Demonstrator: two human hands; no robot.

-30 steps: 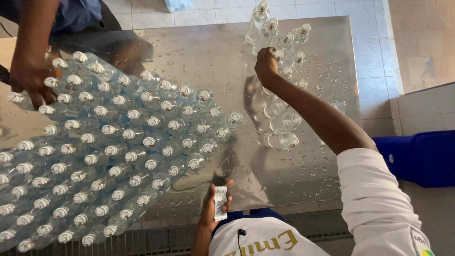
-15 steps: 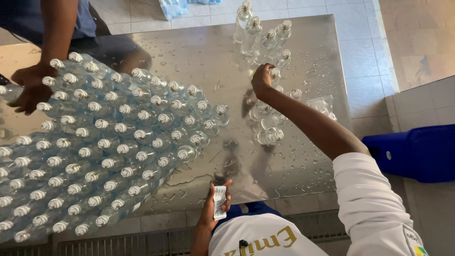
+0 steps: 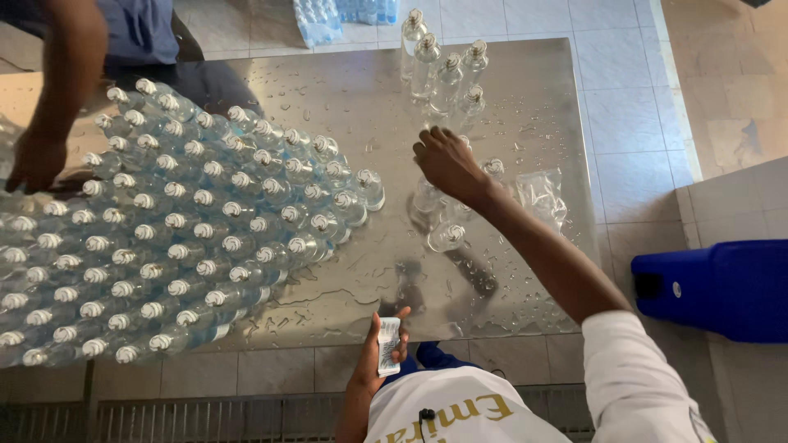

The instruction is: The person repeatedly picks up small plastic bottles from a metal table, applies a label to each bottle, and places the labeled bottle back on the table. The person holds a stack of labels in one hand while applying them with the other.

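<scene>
head view: bottle mass (image 3: 164, 238) crowds left of right hand (image 3: 445, 162).

The right arm is stretched forward across the wet steel table (image 3: 525, 90), elbow slightly bent, a white sleeve covering the upper arm and the forearm bare. The right hand (image 3: 447, 162) lies over the middle of the table, palm down, fingers curled downward, back of the hand facing the camera. The left arm is tucked close to the body, and the left hand (image 3: 379, 351) sits just past the table's near edge, thumb and fingers closed around a small white slip.
</scene>
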